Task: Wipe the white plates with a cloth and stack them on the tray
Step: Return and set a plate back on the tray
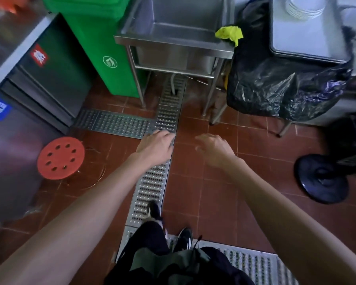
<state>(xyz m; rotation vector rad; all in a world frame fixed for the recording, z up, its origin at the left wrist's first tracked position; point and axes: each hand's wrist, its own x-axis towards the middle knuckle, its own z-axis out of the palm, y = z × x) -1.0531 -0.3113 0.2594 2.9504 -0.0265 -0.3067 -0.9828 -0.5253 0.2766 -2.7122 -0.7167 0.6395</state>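
A person stands on a kitchen floor drain grate, both arms outstretched, the left hand (155,146) and right hand (214,148) loosely open and holding nothing. A yellow-green cloth (229,33) lies on the steel sink's (173,45) rim; white plates (305,9) sit stacked on a tray (296,44) at far right. Wiping appears not yet begun.

A commercial kitchen's washing-up area: a deep steel sink (173,36), perforated metal floor drains (150,188) set in red tile, a green waste bin (103,44) and stacked white plates (304,7).
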